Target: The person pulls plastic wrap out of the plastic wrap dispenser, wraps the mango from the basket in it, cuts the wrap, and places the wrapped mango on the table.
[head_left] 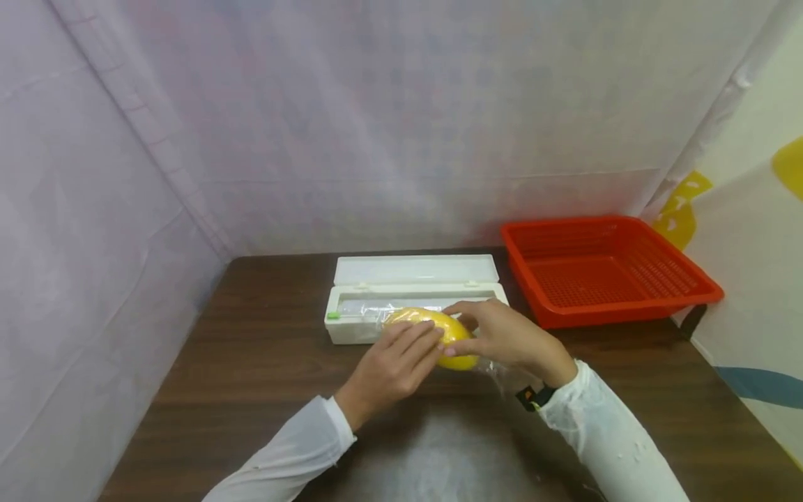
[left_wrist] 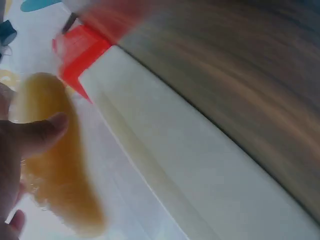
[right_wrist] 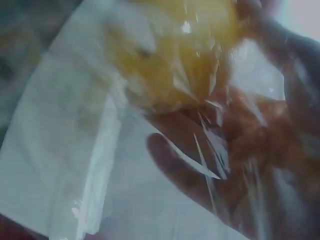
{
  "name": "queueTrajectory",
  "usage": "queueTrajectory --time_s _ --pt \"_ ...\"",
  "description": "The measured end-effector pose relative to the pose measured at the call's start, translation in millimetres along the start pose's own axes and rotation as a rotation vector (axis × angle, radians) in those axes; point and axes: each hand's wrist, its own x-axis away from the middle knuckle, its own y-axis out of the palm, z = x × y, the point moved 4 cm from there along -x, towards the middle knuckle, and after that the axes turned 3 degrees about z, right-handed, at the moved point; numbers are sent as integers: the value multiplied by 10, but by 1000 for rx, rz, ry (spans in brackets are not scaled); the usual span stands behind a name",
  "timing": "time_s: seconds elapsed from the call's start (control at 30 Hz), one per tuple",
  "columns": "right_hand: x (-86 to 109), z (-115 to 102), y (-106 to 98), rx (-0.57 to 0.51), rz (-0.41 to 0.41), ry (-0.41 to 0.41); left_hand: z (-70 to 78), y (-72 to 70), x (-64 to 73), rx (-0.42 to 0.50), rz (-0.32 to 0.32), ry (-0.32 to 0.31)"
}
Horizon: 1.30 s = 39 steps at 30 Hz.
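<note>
A long, rounded yellow fruit (head_left: 449,326), mango-like in shape, is held up in front of the white box, partly covered by clear plastic film (right_wrist: 210,150). My left hand (head_left: 395,362) grips it from the near left side; in the left wrist view the thumb (left_wrist: 45,132) lies across the yellow fruit (left_wrist: 65,170). My right hand (head_left: 511,338) holds the right end between thumb and fingers. In the right wrist view, film stretches over the fruit (right_wrist: 170,60) and the right hand (right_wrist: 240,140). The film dispenser box (head_left: 351,335) stands with its lid up, a roll inside.
A red plastic basket (head_left: 546,307) stands at the back right of the dark wooden table (head_left: 251,390). A bright green piece (head_left: 333,315) sits at the box's left end. Pale sheeting (head_left: 401,125) hangs behind and at both sides.
</note>
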Motion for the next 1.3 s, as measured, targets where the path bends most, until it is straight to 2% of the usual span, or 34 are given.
queueTrajectory --time_s 0.1,0.2,0.3,0.4,0.5,0.57,0.6,0.67,0.77,0.83,0.9,0.97,1.03,1.07,1.17,1.23,1.3 --pt "6 -35 25 249 150 -93 10 0 -52 64 -28 -109" --pt "41 -85 38 472 321 -168 -84 -24 -154 242 -97 -305" --pt "79 -164 54 560 447 -250 -280 5 -241 442 -214 -532" --pt "130 -264 97 580 537 -388 -464 74 -265 603 -405 -683" --pt "204 -346 162 582 601 -536 -552 125 -228 739 -616 -746" --pt "258 -380 198 582 635 -610 -545 167 -177 844 -732 -755" --pt "282 -389 213 583 646 -632 -527 191 -147 897 -774 -757" --pt "316 -400 236 566 633 -641 -482 245 -87 982 -808 -758" --pt "360 -436 251 495 521 -574 -433 309 -19 1001 -770 -770" --pt "396 -527 234 409 443 -534 -420 319 -6 936 -724 -771" --pt "413 -650 208 291 426 -550 -399 302 -59 865 -690 -739" --pt "386 -761 178 192 469 -591 -360 264 -133 795 -662 -685" --pt "311 -802 163 145 536 -609 -303 202 -242 728 -619 -590" --pt "263 -788 159 142 572 -587 -278 167 -289 698 -583 -545" --pt "145 -671 131 202 641 -442 -242 61 -375 595 -467 -457" --pt "111 -569 100 227 659 -348 -255 1 -396 554 -401 -457" --pt "99 -485 58 191 674 -294 -289 -45 -402 535 -350 -479"
